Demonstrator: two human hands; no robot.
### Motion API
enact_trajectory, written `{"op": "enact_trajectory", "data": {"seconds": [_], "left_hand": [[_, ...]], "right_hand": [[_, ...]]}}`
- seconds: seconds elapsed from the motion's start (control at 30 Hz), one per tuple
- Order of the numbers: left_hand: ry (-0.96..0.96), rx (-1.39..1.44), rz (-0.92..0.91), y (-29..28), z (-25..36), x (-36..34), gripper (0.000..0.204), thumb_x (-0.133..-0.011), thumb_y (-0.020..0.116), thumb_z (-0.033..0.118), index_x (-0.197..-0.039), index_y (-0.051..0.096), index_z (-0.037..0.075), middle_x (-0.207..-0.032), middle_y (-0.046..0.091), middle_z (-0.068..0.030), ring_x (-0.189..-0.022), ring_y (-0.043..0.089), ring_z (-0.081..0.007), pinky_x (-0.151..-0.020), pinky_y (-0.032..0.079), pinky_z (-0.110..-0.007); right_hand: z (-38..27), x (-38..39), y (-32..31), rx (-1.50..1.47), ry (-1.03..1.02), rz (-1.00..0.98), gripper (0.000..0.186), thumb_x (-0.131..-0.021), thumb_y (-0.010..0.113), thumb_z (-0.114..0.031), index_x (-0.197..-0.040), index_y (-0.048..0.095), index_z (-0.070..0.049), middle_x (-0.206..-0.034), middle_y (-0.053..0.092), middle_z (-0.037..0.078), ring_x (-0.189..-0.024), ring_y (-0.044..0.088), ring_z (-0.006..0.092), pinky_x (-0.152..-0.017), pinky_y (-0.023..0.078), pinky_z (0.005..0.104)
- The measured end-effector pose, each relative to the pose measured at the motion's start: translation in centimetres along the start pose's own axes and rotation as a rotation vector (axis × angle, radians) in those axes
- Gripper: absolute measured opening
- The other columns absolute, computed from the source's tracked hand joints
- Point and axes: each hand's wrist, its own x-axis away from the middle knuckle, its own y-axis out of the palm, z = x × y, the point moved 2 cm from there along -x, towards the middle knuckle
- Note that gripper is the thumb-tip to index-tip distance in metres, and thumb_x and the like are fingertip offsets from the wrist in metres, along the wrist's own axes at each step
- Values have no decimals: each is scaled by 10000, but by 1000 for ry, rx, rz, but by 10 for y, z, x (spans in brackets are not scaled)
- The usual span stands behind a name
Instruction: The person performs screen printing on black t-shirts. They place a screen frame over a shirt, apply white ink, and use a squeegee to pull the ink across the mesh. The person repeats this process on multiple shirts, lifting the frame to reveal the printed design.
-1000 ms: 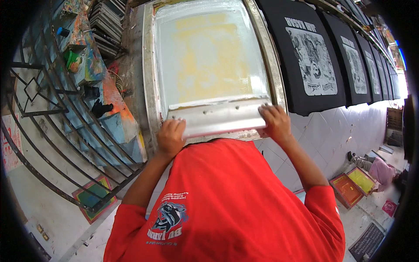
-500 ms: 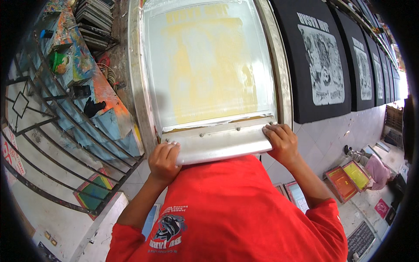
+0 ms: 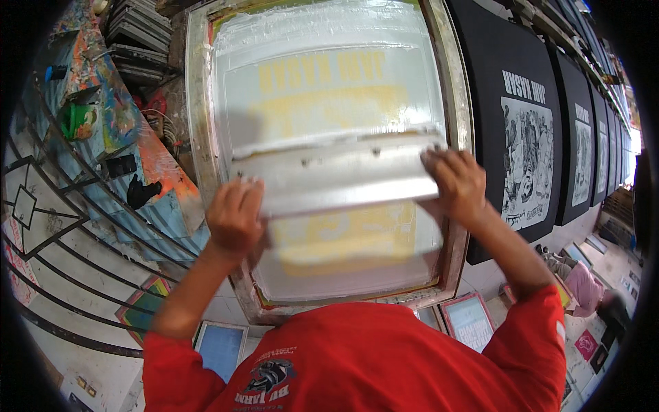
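A wide metal squeegee (image 3: 336, 177) lies across the middle of a framed printing screen (image 3: 193, 117). My left hand (image 3: 237, 213) grips its left end, and my right hand (image 3: 455, 180) grips the right end; both are closed round it. White ink (image 3: 274, 34) coats the mesh, with a ridge of it along the squeegee's far edge. A yellowish stencil design (image 3: 343, 247) shows through the mesh on both sides of the squeegee. What lies beneath the screen is hidden.
On the right, black shirts (image 3: 487, 44) with white prints stand in a row. A black metal railing (image 3: 82, 237) and a paint-stained bench (image 3: 165, 199) are on the left. Stacked frames (image 3: 141, 31) sit at the back left. Another person (image 3: 587, 285) is at the far right.
Both hands and the squeegee have moved away from my body, from the screen's near end to its middle. More of the near part of the screen now shows.
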Motion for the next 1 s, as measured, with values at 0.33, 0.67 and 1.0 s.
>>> {"op": "enact_trajectory", "data": {"seconds": [0.33,0.67,1.0], "left_hand": [[-200,74,-103,-16,-105,-180,307,-645,771,160,-914,668,52,-853,676,-186,-827,649,-358,-740,520,-425],[-147,217,-89,-120,12,-61,282,-664,750,197,-872,669,26,-820,662,-181,-785,639,-362,-702,505,-412],[-160,335,-175,-93,146,172,351,-587,700,82,-932,647,41,-899,639,-124,-876,616,-329,-780,510,-423]], "right_hand": [[102,-182,-11,-54,50,-165,376,-646,745,-216,-989,692,-71,-861,684,172,-823,671,332,-755,532,427],[-10,-42,-115,-50,122,-110,249,-689,789,-149,-903,714,-45,-827,686,166,-764,664,347,-710,521,407],[-150,191,-84,-159,237,-134,259,-623,704,-12,-871,686,-83,-869,677,58,-819,638,259,-696,540,351]]}}
